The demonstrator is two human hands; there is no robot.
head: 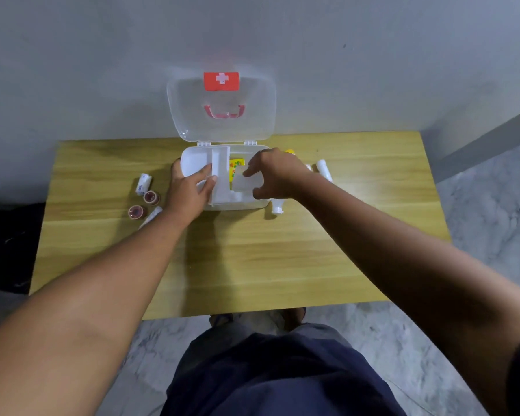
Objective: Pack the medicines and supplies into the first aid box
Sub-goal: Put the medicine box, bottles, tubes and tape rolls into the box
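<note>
The white first aid box [192, 159] stands open at the back of the wooden table [237, 253], its clear lid [221, 121] raised against the wall. My left hand [189, 190] grips the white inner tray [221, 175] at its left side. My right hand [275, 175] holds a small translucent white piece [243, 183] over the box's right half. A yellow packet [236, 169] lies inside the box. Left of the box lie a white roll [143, 183], two red-brown tape rolls [151, 197] [137, 211] and a white tube [153, 216].
Right of the box lie a white bottle [276, 205], a white tube [325, 169] and a yellow item [289, 151], partly hidden by my right hand. A grey wall stands right behind the table. A dark bag [6, 244] sits on the floor at the left.
</note>
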